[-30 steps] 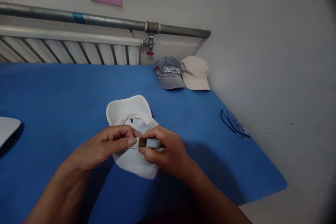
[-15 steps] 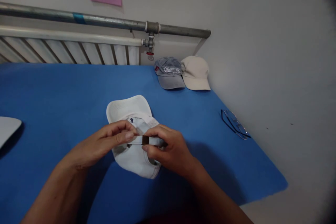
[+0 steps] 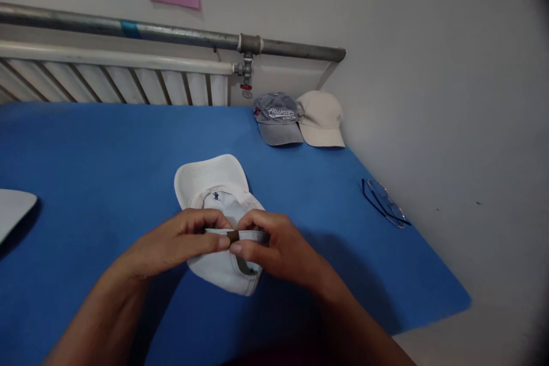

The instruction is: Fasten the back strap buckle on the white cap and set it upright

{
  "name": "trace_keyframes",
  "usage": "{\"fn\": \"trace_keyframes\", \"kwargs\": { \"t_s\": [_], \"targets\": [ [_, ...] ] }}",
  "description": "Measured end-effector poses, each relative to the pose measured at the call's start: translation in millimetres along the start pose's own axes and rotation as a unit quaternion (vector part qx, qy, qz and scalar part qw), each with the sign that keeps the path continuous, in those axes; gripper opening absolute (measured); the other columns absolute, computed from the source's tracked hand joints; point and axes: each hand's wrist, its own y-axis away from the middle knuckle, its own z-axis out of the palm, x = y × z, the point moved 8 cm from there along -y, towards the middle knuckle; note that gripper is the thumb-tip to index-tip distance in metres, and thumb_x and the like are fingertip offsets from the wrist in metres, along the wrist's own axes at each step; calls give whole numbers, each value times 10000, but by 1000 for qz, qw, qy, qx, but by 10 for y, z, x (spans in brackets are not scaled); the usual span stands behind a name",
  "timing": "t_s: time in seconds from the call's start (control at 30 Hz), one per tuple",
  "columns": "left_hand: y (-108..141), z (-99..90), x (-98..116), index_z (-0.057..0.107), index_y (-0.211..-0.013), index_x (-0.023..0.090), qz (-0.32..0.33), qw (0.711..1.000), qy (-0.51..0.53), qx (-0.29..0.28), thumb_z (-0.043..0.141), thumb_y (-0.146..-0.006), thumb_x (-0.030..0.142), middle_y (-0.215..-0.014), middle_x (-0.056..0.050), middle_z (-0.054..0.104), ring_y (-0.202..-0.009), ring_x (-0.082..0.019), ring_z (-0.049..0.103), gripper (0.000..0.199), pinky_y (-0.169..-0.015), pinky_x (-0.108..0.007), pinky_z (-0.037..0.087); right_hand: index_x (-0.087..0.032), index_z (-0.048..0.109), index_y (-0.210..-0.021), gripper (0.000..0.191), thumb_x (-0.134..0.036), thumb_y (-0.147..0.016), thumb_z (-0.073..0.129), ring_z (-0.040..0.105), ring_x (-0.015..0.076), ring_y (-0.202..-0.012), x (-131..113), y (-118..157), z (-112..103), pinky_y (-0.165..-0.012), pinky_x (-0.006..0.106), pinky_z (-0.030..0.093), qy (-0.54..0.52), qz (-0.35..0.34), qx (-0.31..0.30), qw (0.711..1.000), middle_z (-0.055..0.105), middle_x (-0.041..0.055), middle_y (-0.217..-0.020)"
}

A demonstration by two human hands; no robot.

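Note:
A white baseball cap (image 3: 212, 174) lies upside down on the blue table, its brim pointing away from me and its inside partly showing. My left hand (image 3: 184, 237) pinches the cap's back strap (image 3: 253, 235) from the left, thumb in front and fingers behind. From the right, my right hand (image 3: 278, 243) pinches the same strap. Between the two thumbs sits the strap's brown buckle (image 3: 233, 236). The fingertips behind the strap are partly hidden.
A grey cap (image 3: 278, 120) and a beige cap (image 3: 321, 119) stand side by side at the back. Eyeglasses (image 3: 388, 206) lie near the table's (image 3: 107, 166) right edge by the wall. A white object (image 3: 15, 209) shows at far left. Behind are a radiator (image 3: 115, 83) and a pipe (image 3: 180, 33).
My left hand has slid right along the strap, so its thumb now meets the buckle. Both hands and the strap are slightly lower, and the buckle is a little tilted.

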Motion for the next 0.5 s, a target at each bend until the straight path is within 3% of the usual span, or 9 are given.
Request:
{"fn": "trace_keyframes", "kwargs": {
  "t_s": [0.17,0.5],
  "targets": [
    [-8,21,12,639,-849,168,-14,1000,-8,14,691,-806,375,-697,26,533,-615,-102,443,218,-549,-215,335,-176,584,-686,193,-295,-814,668,413,90,-600,58,-12,58,-540,211,329,-44,35,-49,997,464,-54,-620],
    [7,8,33,625,-828,171,20,997,-65,31,649,-831,396,-666,29,519,-573,-99,434,227,-511,-215,335,-179,593,-685,202,-314,-823,651,404,94,-598,93,-2,30,-538,213,328,-58,23,-36,997,456,-48,-623]
  ]
}}
